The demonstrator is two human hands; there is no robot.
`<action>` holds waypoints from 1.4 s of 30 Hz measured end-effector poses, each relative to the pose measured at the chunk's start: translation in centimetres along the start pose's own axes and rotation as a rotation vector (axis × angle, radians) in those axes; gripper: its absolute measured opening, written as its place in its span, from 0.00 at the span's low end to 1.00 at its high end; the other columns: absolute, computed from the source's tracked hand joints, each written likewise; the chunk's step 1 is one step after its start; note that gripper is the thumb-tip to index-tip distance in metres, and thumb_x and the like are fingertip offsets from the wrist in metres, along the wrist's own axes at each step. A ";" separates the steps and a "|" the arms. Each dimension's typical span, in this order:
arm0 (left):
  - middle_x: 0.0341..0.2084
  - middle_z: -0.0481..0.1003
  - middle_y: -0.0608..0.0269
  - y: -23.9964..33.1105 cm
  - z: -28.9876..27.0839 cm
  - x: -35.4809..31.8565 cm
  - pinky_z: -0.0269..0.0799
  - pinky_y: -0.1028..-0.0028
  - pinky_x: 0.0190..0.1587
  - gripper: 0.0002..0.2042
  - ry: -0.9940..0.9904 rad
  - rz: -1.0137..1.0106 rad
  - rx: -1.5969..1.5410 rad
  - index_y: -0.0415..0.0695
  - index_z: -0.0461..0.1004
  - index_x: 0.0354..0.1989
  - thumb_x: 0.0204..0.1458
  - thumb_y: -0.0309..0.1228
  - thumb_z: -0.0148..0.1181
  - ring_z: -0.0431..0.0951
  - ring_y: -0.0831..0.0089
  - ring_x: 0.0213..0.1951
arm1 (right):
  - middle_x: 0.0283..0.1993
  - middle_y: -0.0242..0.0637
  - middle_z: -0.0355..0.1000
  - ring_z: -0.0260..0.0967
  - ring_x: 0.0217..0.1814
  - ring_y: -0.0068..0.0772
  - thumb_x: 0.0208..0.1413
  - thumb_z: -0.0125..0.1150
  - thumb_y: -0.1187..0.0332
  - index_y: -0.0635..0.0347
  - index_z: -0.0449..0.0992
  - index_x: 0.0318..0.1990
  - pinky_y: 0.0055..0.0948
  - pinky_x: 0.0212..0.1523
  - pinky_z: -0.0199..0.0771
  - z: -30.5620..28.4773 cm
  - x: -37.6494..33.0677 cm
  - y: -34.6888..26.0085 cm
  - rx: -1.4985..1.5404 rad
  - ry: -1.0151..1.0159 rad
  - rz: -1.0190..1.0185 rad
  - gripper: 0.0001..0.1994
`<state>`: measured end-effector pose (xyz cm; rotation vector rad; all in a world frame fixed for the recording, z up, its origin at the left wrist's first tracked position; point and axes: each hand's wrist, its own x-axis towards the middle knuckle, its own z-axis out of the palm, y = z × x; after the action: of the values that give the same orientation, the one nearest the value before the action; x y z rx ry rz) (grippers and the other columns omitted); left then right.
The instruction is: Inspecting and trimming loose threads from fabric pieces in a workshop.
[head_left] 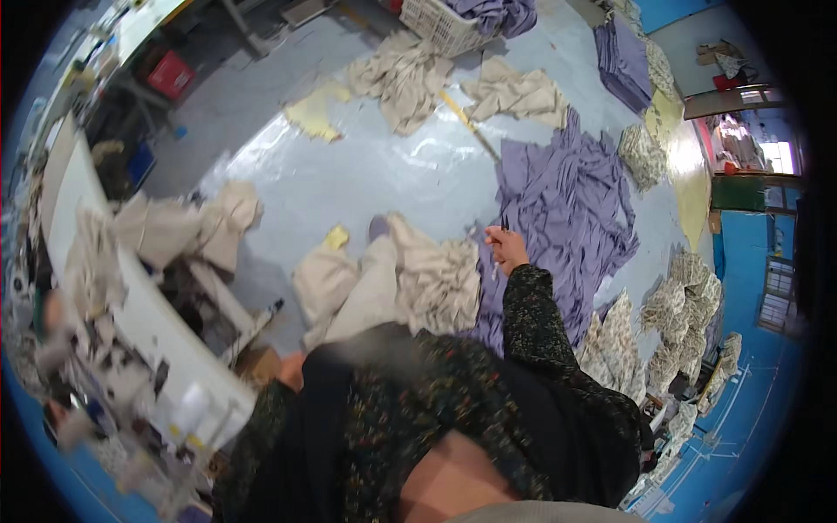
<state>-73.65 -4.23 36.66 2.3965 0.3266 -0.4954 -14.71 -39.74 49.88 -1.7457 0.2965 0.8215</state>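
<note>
My right hand [506, 251] is stretched forward over a large heap of purple cloth [567, 209] on the floor. Its fingers are closed around a small dark slim tool [505, 223], whose exact kind is too small to make out. My left hand [292, 371] hangs low beside the edge of a white worktable [161, 318]; its fingers are mostly hidden. Piles of beige cloth [440, 275] lie around my legs, just left of the purple heap.
Beige pieces [401, 83] and a yellow scrap [316, 113] lie on the grey floor ahead. A white basket [440, 26] holds purple cloth. Folded purple cloth [622, 65] is stacked far right, with patterned bundles [680, 305] along the right side. Cloth [187, 227] hangs off the worktable.
</note>
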 end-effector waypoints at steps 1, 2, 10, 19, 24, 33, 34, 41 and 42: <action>0.30 0.76 0.49 -0.2 0.0 4.2 0.73 0.55 0.35 0.09 0.067 -0.065 -0.112 0.43 0.76 0.28 0.57 0.34 0.55 0.77 0.50 0.35 | 0.27 0.31 0.73 0.47 0.13 0.16 0.64 0.59 0.65 0.63 0.77 0.44 0.25 0.15 0.43 0.2 3.7 -2.6 0.143 0.031 -0.011 0.10; 0.29 0.76 0.51 0.8 -0.2 6.6 0.74 0.56 0.35 0.09 0.102 -0.148 -0.231 0.43 0.75 0.30 0.58 0.34 0.54 0.78 0.51 0.35 | 0.27 0.31 0.73 0.48 0.13 0.16 0.64 0.60 0.65 0.63 0.78 0.44 0.25 0.15 0.43 -0.2 6.1 -4.2 0.116 0.050 0.040 0.10; 0.31 0.79 0.61 11.0 -17.7 31.1 0.76 0.73 0.36 0.14 0.299 -0.964 -1.193 0.37 0.75 0.51 0.65 0.35 0.53 0.81 0.71 0.34 | 0.25 0.34 0.76 0.52 0.14 0.16 0.56 0.64 0.67 0.65 0.80 0.38 0.24 0.16 0.47 -5.6 20.5 -12.5 0.008 0.076 0.171 0.09; 0.35 0.79 0.61 15.9 -18.6 58.8 0.75 0.77 0.39 0.16 0.581 -0.860 -1.235 0.37 0.74 0.56 0.65 0.30 0.50 0.80 0.75 0.35 | 0.28 0.40 0.79 0.74 0.30 0.34 0.52 0.64 0.61 0.61 0.83 0.35 0.34 0.37 0.71 -0.7 61.8 -22.4 -0.618 0.092 -0.493 0.13; 0.33 0.80 0.60 10.1 -8.0 73.1 0.73 0.75 0.37 0.13 0.423 -0.815 -1.135 0.39 0.76 0.51 0.63 0.29 0.51 0.79 0.74 0.32 | 0.35 0.46 0.80 0.78 0.40 0.50 0.48 0.65 0.58 0.54 0.84 0.37 0.41 0.42 0.74 10.8 84.2 -23.4 -0.894 0.221 -0.668 0.13; 0.35 0.79 0.58 -4.8 2.1 92.3 0.74 0.72 0.42 0.13 0.492 -0.476 -0.702 0.38 0.75 0.53 0.61 0.25 0.52 0.79 0.73 0.35 | 0.47 0.38 0.80 0.76 0.50 0.50 0.46 0.69 0.62 0.44 0.84 0.46 0.47 0.47 0.77 24.3 97.8 -24.9 -1.657 -0.054 -1.079 0.16; 0.35 0.79 0.57 -6.0 2.3 94.0 0.75 0.72 0.42 0.13 0.533 -0.441 -0.647 0.38 0.75 0.53 0.61 0.25 0.54 0.79 0.71 0.36 | 0.46 0.37 0.80 0.77 0.49 0.47 0.47 0.68 0.63 0.46 0.84 0.45 0.44 0.46 0.77 24.5 96.1 -25.5 -1.597 -0.150 -1.172 0.16; 0.68 0.60 0.49 -3.7 -6.5 103.8 0.52 0.60 0.71 0.42 0.964 0.093 -0.461 0.43 0.58 0.71 0.49 0.44 0.71 0.56 0.51 0.70 | 0.34 0.27 0.75 0.71 0.35 0.19 0.60 0.62 0.71 0.63 0.80 0.40 0.21 0.39 0.71 24.3 75.3 -31.8 -0.671 -1.032 -1.105 0.05; 0.71 0.55 0.52 -2.3 -8.6 103.8 0.46 0.58 0.73 0.42 0.878 0.209 -0.557 0.42 0.61 0.70 0.48 0.44 0.72 0.49 0.52 0.73 | 0.31 0.29 0.75 0.70 0.31 0.18 0.61 0.61 0.71 0.64 0.79 0.38 0.20 0.35 0.71 24.9 73.0 -33.5 -0.516 -1.023 -1.161 0.06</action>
<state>20.94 13.84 -3.09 1.9257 0.4966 0.6937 48.18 9.41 23.55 -1.3411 -1.5663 0.7805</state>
